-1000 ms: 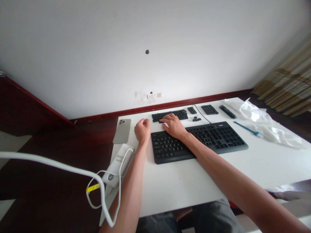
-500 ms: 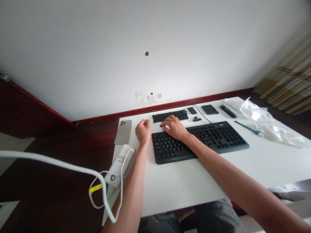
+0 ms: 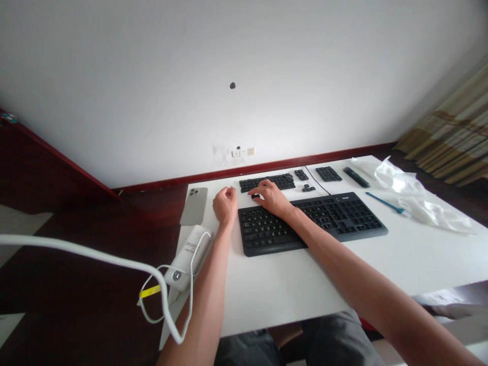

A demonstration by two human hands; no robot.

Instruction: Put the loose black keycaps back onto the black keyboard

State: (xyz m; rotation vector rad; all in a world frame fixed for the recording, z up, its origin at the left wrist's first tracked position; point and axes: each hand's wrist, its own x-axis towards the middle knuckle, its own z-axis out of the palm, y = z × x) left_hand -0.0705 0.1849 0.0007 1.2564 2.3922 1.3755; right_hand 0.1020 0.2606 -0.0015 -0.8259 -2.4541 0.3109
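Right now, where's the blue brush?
In the head view, the blue brush lies on the right side, between the black keyboard and the clear plastic wrap.

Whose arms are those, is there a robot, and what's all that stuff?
No robot here! These are a person's bare arms. All the pictures come from one camera worn on the person's head, looking forward and down.

On the white table is a black keyboard. Behind it lie groups of loose black keys. To the left are a phone and a white box with a cord. To the right are a blue stick and crinkly clear plastic.

The right hand seems to pinch a small black key. The left hand is curled like a fist, so I can't see whether anything is inside.
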